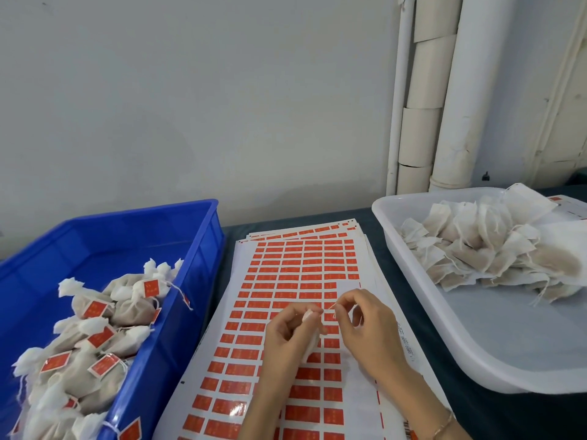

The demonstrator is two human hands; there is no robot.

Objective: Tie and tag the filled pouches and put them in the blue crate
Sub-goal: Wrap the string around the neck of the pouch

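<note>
Gripping a white pouch point(313, 342), your left hand point(284, 339) curls; your right hand point(365, 327) pinches its string point(330, 308) above sticker sheets point(286, 268).

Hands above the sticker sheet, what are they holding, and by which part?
The left hand grips a white pouch round its neck; the right hand pinches what looks like its string.

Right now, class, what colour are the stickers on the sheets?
Orange-red; the stickers show best in the head view.
</note>
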